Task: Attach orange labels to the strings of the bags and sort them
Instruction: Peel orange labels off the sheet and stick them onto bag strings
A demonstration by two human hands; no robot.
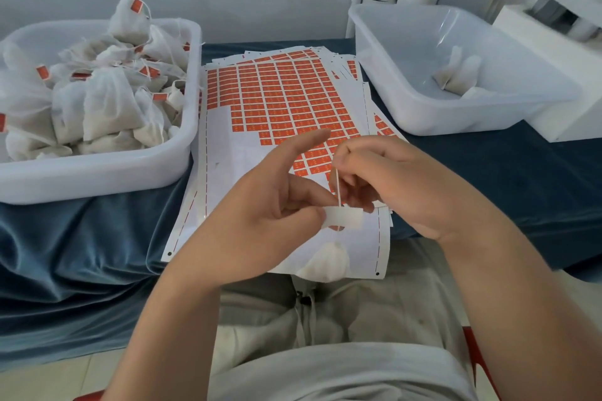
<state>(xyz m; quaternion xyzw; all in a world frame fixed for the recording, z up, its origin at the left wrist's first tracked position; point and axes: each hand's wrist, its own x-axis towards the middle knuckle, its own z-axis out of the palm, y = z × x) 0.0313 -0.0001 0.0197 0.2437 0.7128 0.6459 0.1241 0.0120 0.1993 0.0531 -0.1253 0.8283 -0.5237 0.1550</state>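
My left hand point(277, 201) pinches one end of a label point(343, 217), which shows its white back, with the index finger pointing forward. My right hand point(381, 179) pinches a thin white string point(338, 187) that runs down to the label. A small white bag point(322, 262) hangs below the label over the near edge of the sticker sheet. The sheet of orange labels point(280, 100) lies in the middle of the table, with its near-left part peeled bare.
A white tub point(97, 172) at the left is heaped with white bags that carry orange labels. A second white tub point(423, 120) at the right holds a few unlabelled bags point(459, 74). A blue cloth point(521, 172) covers the table. White equipment stands at the far right.
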